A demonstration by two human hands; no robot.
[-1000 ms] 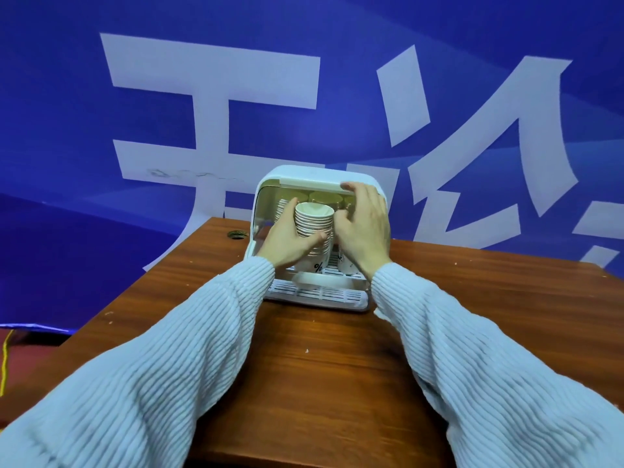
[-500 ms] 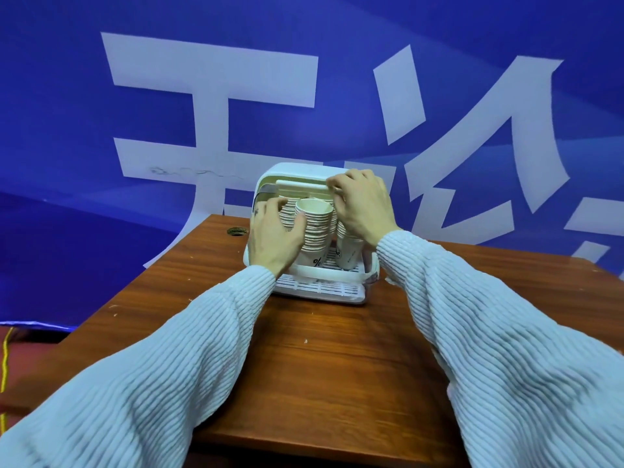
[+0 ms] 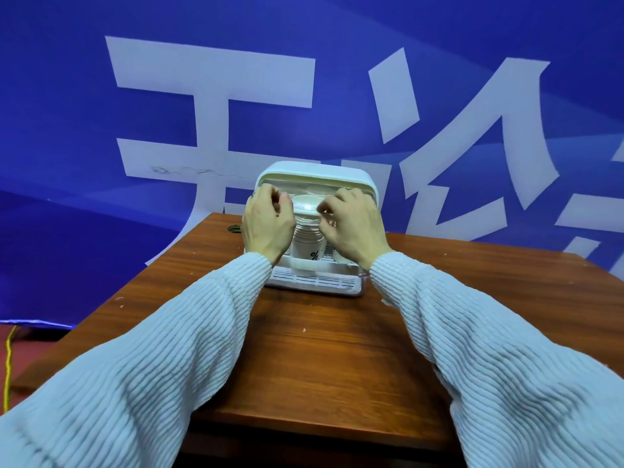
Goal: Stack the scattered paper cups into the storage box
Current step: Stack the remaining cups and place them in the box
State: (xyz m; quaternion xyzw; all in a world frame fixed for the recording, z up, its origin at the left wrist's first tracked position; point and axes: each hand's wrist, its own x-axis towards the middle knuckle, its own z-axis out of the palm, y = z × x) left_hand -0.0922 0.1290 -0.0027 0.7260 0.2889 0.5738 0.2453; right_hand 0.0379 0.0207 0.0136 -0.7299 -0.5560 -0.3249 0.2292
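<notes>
Between my two hands, the stack of paper cups stood upright inside the storage box, its long axis vertical, about equally close to each. My left hand and right hand each had a curled grip at the clear front cover; I could not tell if they pinched it. Underneath lay a brown wooden counter, with a blue banner filling the room behind.

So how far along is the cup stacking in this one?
Nearly finished, it seems. Done: a cup stack stands inside the box, with no loose cups visible on the table. In hand: the left hand and right hand are both curled at the clear lid, which lies partway over the opening. Left: closing the lid fully.
</notes>
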